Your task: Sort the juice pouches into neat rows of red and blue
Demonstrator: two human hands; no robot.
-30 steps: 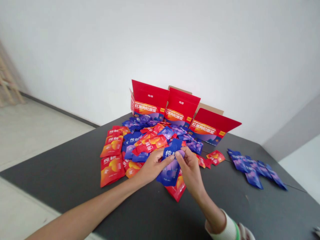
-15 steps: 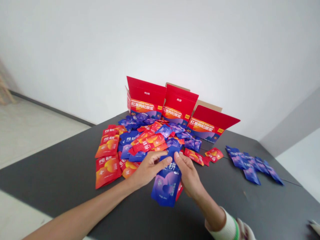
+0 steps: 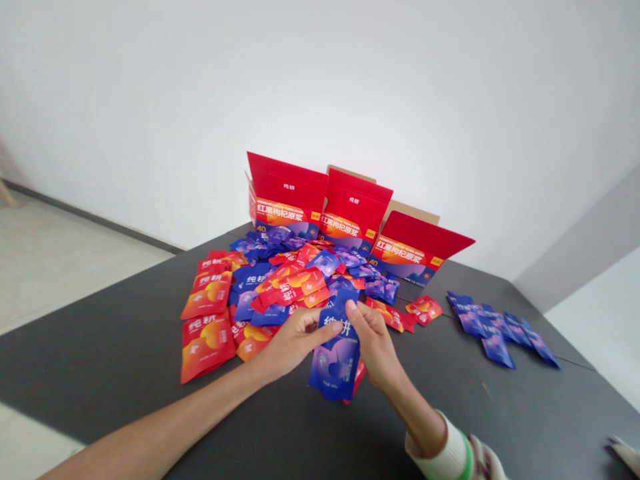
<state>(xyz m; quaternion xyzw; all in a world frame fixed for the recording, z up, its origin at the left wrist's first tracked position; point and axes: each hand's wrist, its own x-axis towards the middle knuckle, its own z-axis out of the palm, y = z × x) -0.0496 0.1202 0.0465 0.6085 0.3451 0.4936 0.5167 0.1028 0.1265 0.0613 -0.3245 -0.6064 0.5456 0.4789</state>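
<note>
Between my two hands hangs a blue pouch (image 3: 334, 368) with purple fruit and white lettering, its printed face toward me. My left hand (image 3: 299, 340) is closed on its left edge, thumb lying across the front. On the upper right side, my right hand (image 3: 373, 339) pinches the same pouch. Part of a red pouch (image 3: 359, 381) shows behind it, near my right fingers; whether I hold that one too is hidden. Just beyond my hands lies a mixed heap of red pouches (image 3: 295, 283) and blue pouches (image 3: 253, 277).
Three red cartons (image 3: 290, 193) with raised flaps stand behind the heap, near the white wall. Red pouches (image 3: 207, 340) are stacked in a column at the left. Several blue pouches (image 3: 493, 327) lie on the dark table (image 3: 450, 413) at the right.
The blue pouch has risen slightly and turned a little. My left thumb still lies over its front. The whole view has shifted slightly, moving the table things left.
</note>
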